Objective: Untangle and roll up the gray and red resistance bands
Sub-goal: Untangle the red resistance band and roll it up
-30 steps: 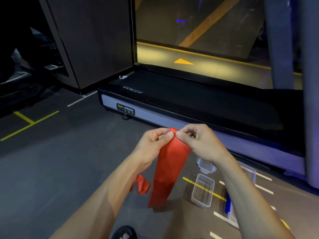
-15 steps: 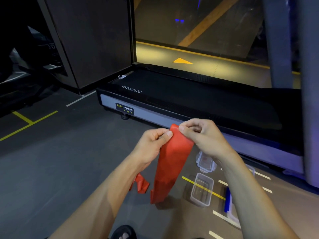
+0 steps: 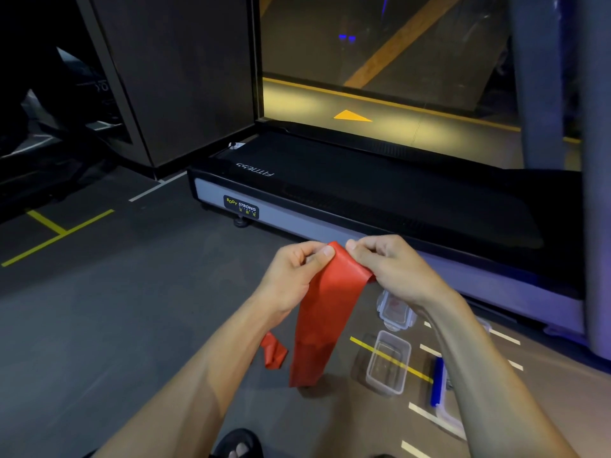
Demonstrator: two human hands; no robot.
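Note:
A wide red resistance band (image 3: 325, 312) hangs from both my hands in front of me, above the floor. My left hand (image 3: 294, 276) pinches its top edge from the left with thumb and curled fingers. My right hand (image 3: 386, 266) pinches the same top edge from the right, and the band's upper corner folds under its fingers. The band's lower end reaches toward the floor, and a second red strip shows behind my left forearm. No gray band is in view.
A black treadmill (image 3: 380, 200) lies across the floor just beyond my hands. On the floor to the right stand a clear plastic box (image 3: 388, 361), a clear lid (image 3: 395, 309) and a blue-edged container (image 3: 439, 391). My sandalled foot (image 3: 238, 446) shows at the bottom edge.
My right hand has drawn the band's top edge a little to the right, so the upper end is spread wider between my hands.

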